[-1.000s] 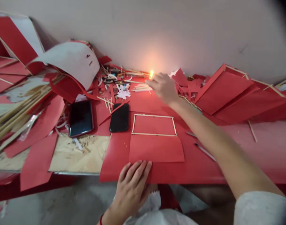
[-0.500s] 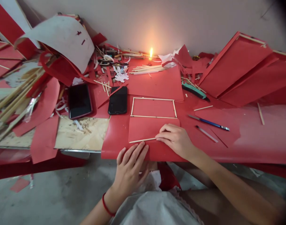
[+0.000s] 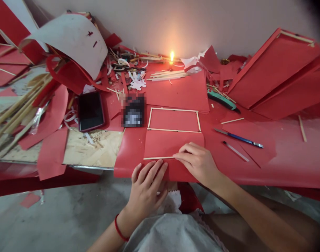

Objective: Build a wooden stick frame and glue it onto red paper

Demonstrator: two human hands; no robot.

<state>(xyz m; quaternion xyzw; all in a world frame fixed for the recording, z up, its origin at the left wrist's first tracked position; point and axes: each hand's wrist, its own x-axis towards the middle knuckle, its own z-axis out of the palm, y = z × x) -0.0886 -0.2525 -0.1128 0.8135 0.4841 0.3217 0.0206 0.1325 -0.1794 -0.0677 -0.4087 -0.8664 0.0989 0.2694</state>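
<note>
A thin wooden stick (image 3: pixel 157 158) lies along the near edge of a red paper sheet (image 3: pixel 172 142). My right hand (image 3: pixel 198 162) pinches the right end of this stick between thumb and fingers. Just below the stick, my left hand (image 3: pixel 148 183) rests on the table edge with its fingers spread, fingertips close to or touching the stick; it grips nothing. A rectangular frame of thin sticks (image 3: pixel 174 131) lies on the far part of the same sheet, beyond both hands.
A lit candle (image 3: pixel 172 57) burns at the back near loose sticks (image 3: pixel 167 75). Two phones, one dark (image 3: pixel 91 111) and one blurred (image 3: pixel 133 111), lie left. A green cutter (image 3: pixel 222 99) and a blue knife (image 3: pixel 240 138) lie right. Red panels (image 3: pixel 275 70) stand at the back right.
The stick's right end has come slightly nearer the sheet's edge, so the stick lies more level. My right hand still pinches it. The view has shifted slightly.
</note>
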